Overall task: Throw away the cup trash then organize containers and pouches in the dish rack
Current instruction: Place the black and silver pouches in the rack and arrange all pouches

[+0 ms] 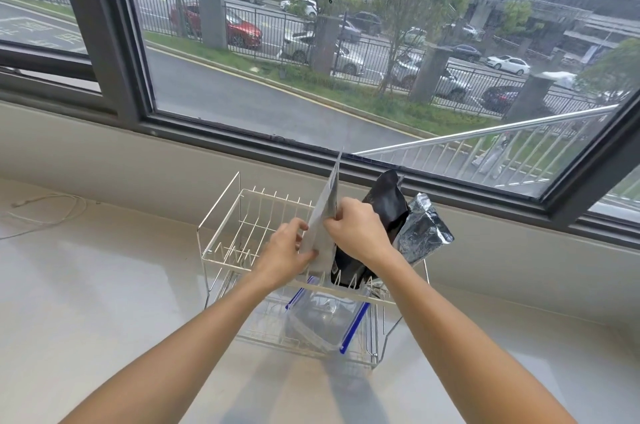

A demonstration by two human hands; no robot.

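Observation:
A white wire dish rack (221,216) with two tiers stands on the pale counter by the window. Both hands grip a flat grey-white pouch (327,202) standing on edge in the upper tier: my left hand (287,250) pinches its lower left side, my right hand (360,229) holds its right edge. Just right of it a black pouch (386,202) stands upright in the rack, and a silver foil pouch (424,229) leans out at the rack's right end. In the lower tier lies a clear plastic container with blue clips (325,319).
A white cable (52,212) lies on the counter at far left. A raised sill and the dark window frame (242,136) run behind the rack. Bare counter (104,285) spreads to the left and front.

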